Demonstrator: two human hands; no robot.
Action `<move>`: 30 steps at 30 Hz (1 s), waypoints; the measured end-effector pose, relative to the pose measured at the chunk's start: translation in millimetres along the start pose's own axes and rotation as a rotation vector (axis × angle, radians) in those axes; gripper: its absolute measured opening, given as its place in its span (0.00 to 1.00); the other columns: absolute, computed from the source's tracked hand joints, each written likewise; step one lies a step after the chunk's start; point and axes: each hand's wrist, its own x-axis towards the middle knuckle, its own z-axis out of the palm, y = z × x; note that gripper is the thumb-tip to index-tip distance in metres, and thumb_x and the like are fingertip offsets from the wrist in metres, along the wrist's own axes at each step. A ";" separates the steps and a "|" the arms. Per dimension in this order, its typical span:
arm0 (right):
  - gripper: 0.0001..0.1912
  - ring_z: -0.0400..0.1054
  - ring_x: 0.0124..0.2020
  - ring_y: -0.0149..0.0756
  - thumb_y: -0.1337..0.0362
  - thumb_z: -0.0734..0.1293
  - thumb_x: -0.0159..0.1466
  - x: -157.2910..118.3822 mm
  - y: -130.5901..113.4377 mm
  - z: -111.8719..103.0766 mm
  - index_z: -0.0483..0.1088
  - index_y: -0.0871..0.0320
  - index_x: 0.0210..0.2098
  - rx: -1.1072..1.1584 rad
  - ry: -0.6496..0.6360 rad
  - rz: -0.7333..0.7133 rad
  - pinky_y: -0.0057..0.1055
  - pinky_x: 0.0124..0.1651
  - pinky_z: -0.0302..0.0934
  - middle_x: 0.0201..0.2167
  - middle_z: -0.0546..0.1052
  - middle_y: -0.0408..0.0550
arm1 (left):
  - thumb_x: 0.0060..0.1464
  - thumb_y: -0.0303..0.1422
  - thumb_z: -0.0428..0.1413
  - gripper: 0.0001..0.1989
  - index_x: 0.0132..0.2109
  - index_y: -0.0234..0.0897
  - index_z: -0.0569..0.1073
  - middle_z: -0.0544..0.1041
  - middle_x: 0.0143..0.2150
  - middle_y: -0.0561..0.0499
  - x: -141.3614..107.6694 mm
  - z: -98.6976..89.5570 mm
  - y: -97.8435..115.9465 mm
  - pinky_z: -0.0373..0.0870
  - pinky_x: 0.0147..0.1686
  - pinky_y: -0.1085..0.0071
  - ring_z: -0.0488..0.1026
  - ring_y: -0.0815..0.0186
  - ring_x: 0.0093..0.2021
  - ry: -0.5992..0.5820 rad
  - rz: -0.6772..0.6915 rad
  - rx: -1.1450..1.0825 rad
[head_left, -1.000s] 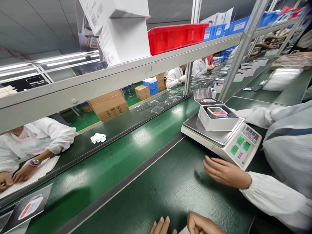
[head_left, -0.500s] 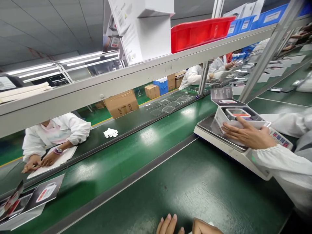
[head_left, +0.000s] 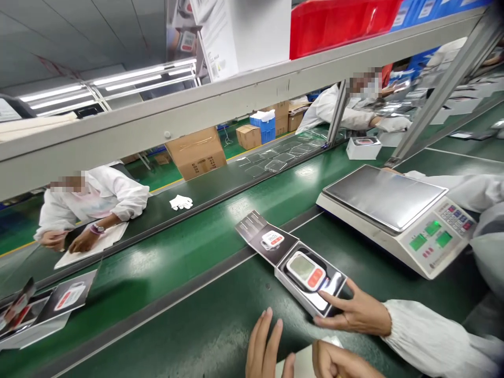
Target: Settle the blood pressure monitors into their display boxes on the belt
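Diagonally across a green-topped assembly bench (head_left: 189, 310), an open white cardboard carton (head_left: 296, 287) lies with its dark printed lid (head_left: 266, 237) folded back flat to the far left, its long axis running from that lid down toward the person's right. Seated in its black tray is a white blood-pressure monitor with a red panel (head_left: 306, 270). The right hand (head_left: 356, 315), the nearer of the two, comes in from the right at the carton's near corner, fingers extended and lightly spread, their tips against its edge; it appears to steady the carton rather than clasp it, though the pictures do not settle the grip. The left hand (head_left: 268, 349), fingers raised at the lower frame edge, sits just below the carton, not touching it, beside a white card (head_left: 303, 363); whether it holds the card cannot be told. A stainless-steel digital bench scale (head_left: 384, 197) stands up to the right, apart from the carton.
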 end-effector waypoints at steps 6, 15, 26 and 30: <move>0.27 0.65 0.29 0.38 0.34 0.68 0.61 -60.7 -53.7 23.9 0.67 0.51 0.30 -0.005 0.233 0.065 0.33 0.31 0.67 0.29 0.68 0.44 | 0.66 0.46 0.55 0.32 0.70 0.37 0.62 0.69 0.70 0.43 68.0 12.4 48.7 0.74 0.64 0.48 0.67 0.51 0.69 -0.235 0.087 -0.119; 0.16 0.67 0.28 0.35 0.48 0.70 0.67 -36.0 -49.2 -8.7 0.66 0.52 0.32 -0.562 0.359 0.027 0.31 0.32 0.64 0.29 0.72 0.41 | 0.67 0.33 0.56 0.24 0.67 0.44 0.63 0.69 0.70 0.50 86.0 11.9 11.5 0.64 0.72 0.47 0.63 0.59 0.72 -0.444 0.103 -0.329; 0.12 0.72 0.33 0.40 0.53 0.62 0.75 -9.9 -31.0 27.8 0.64 0.52 0.38 -0.887 0.434 -0.174 0.36 0.37 0.64 0.34 0.75 0.44 | 0.65 0.37 0.59 0.23 0.65 0.46 0.67 0.77 0.63 0.50 82.2 30.3 13.9 0.70 0.66 0.48 0.72 0.58 0.65 -0.256 0.057 -0.381; 0.06 0.74 0.37 0.40 0.57 0.64 0.74 -23.2 -33.6 38.2 0.69 0.51 0.45 -0.824 0.462 -0.243 0.35 0.40 0.68 0.37 0.76 0.47 | 0.65 0.37 0.58 0.23 0.64 0.45 0.67 0.77 0.63 0.51 82.9 28.7 11.8 0.70 0.66 0.49 0.72 0.58 0.65 -0.246 0.077 -0.379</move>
